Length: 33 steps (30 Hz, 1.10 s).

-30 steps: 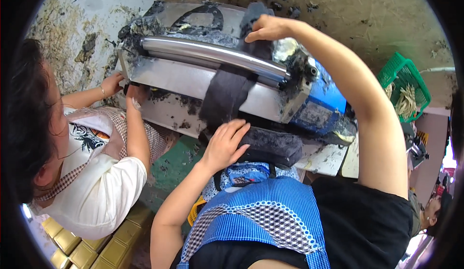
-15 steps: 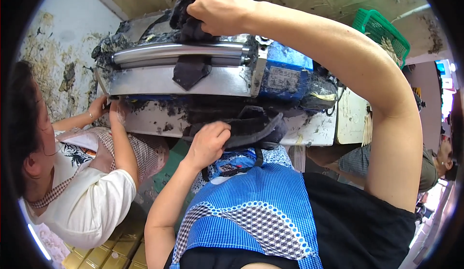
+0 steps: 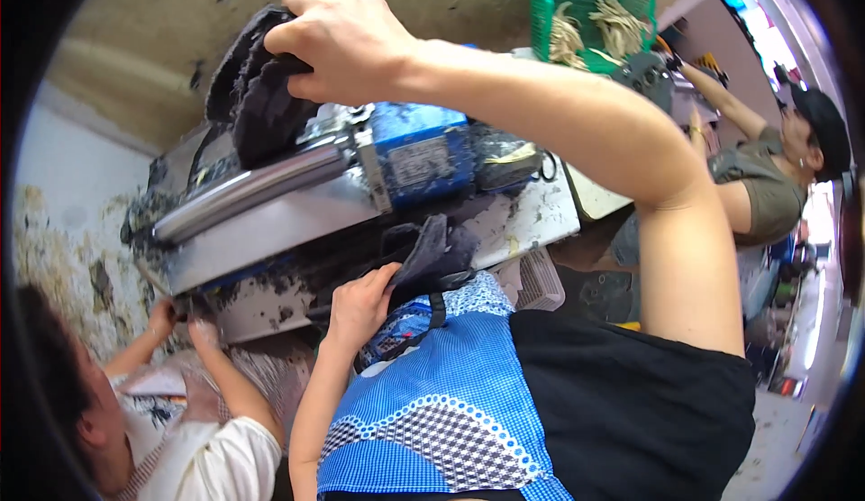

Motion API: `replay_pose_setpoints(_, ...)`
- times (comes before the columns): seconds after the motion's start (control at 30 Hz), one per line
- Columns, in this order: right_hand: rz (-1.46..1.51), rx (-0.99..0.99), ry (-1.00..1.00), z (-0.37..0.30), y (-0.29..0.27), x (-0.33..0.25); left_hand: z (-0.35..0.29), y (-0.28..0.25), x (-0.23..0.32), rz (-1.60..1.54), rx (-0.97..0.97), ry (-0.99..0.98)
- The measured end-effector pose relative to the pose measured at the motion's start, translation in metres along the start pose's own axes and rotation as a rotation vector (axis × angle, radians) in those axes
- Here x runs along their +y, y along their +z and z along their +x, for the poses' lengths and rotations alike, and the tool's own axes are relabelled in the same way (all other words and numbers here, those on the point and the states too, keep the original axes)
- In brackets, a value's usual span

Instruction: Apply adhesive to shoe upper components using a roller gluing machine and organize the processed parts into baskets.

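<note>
Above the machine's steel roller (image 3: 257,190), my right hand (image 3: 347,50) is closed on a bunch of dark, fuzzy-edged sheet pieces (image 3: 257,95) that look like leather or thick cloth. They hang over the roller's far side, and my palm side is hidden. Low in front of the machine, my left hand (image 3: 359,307) has its fingers wrapped on the edge of a dark sheet piece (image 3: 428,249), part of a pile against my blue checked apron (image 3: 441,357). A sloping metal plate (image 3: 270,231) lies below the roller.
A blue housing (image 3: 419,163) adjoins the roller on the right. Behind it stands a green basket (image 3: 590,14) with pale strips. At the left a co-worker's hands (image 3: 180,321) are close to the machine's corner; another person (image 3: 766,186) stands right. Dark lint covers the table (image 3: 532,222).
The view has turned, tilting the machine. A dark piece that lay on the metal plate no longer shows there. My right hand keeps its bunch, which now hangs more spread out.
</note>
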State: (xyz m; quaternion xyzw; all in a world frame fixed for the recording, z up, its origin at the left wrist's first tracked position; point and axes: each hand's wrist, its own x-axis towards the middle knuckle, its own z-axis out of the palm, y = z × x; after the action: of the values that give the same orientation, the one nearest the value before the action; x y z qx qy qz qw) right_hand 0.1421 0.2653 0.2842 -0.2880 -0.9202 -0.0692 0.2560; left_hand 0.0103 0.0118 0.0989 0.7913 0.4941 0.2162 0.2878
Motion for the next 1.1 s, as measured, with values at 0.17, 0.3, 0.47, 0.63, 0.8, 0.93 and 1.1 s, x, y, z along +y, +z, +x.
replay_pose_setpoints(0.17, -0.096, 0.285, 0.240, -0.075, -0.068, 0.068, 0.015, 0.002, -0.001, 0.005, -0.027, 0.037)
replay_pose_setpoints(0.3, -0.362, 0.359, 0.188, -0.144, -0.162, 0.074, 0.027, -0.013, 0.012, -0.008, -0.101, -0.007)
replay_pose_setpoints(0.47, -0.636, 0.121, 0.200, -0.286, -0.163, 0.097, 0.050, -0.006, 0.010, -0.020, -0.169, 0.035)
replay_pose_setpoints(0.63, -0.449, -0.209, 0.508, -0.430, -0.032, 0.048, 0.064, -0.013, 0.017, -0.091, -0.285, 0.046)
replay_pose_setpoints(0.8, -0.222, -0.284, 0.752, -0.449, 0.041, -0.017, 0.050, -0.039, 0.016, -0.156, -0.219, 0.004)
replay_pose_setpoints(0.93, -0.048, -0.112, 0.809, -0.395, 0.014, -0.008, -0.002, -0.062, 0.001, -0.304, 0.086, -0.231)
replay_pose_setpoints(1.1, 0.067, 0.188, 0.618, -0.263, -0.056, 0.037, -0.028, -0.089, -0.059, -0.555, 0.337, -0.562)
